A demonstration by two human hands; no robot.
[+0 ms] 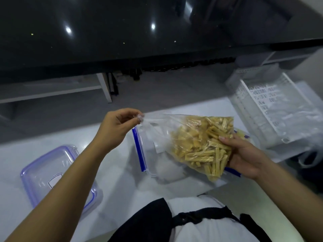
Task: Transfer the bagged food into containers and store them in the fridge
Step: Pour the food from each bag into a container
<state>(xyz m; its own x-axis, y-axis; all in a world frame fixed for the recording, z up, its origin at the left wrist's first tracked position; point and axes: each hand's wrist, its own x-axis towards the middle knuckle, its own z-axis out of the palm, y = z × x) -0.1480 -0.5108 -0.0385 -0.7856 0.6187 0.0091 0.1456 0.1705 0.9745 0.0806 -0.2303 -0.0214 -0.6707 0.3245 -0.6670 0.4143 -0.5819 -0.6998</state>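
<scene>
Bag (197, 145) w/ yellow sticks held over open container (148, 154) by both hands.

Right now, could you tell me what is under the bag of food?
Under the bag of food sits an open clear container with blue clips, on the white table. The bag and the right hand hide its far side.
</scene>
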